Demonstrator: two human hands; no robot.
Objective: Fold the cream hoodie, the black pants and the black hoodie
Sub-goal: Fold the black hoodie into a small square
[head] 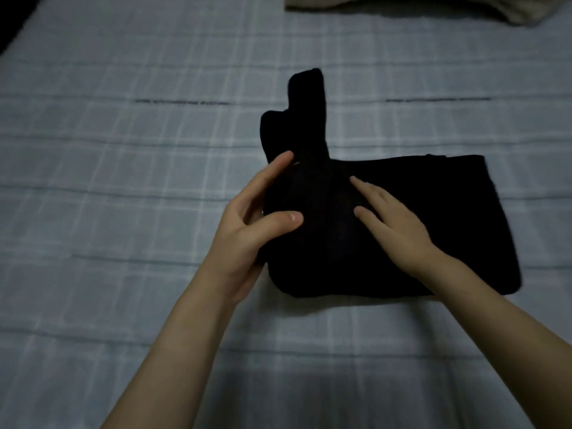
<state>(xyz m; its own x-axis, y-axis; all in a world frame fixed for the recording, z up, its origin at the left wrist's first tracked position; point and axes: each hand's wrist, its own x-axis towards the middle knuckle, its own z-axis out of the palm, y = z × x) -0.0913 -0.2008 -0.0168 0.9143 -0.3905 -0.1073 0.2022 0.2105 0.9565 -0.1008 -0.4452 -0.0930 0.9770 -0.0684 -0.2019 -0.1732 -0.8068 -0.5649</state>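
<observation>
A black garment [439, 212] lies folded into a rough rectangle in the middle of the bed. It is too dark to tell whether it is the pants or the hoodie. Two narrow black strips [309, 119] stick out from its far left corner, pointing away from me. My left hand [253, 224] grips the garment's left edge, thumb on top and fingers curled around it. My right hand [393, 221] rests flat on top of the cloth, fingers spread and pointing left. The cream hoodie [402, 7] lies at the far right edge of the view, partly cut off.
Everything sits on a bed covered with a pale blue-grey checked sheet [123, 181]. The bed's dark left edge [12, 29] shows at the far left corner.
</observation>
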